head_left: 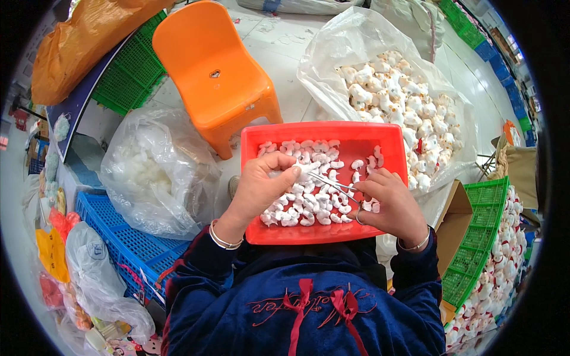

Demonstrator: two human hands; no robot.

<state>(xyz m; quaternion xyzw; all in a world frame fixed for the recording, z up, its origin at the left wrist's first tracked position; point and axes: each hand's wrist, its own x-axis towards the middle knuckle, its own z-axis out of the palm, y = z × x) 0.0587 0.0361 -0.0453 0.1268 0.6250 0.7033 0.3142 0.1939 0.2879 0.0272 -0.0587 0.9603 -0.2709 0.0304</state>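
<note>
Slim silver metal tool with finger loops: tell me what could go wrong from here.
The slim silver metal tool points at the small white piece pinched in the left hand; if the right hand slips, it might jab that hand. The rectangular red plastic tub below holds many loose, curved white pieces, so a dropped piece could get mixed in.

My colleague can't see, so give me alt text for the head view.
A person's left hand pinches a small white piece while the right hand holds a scissor-handled metal tool to it, above a red tub of white pieces. Beyond are an orange chair and a bag of white figures.
</note>
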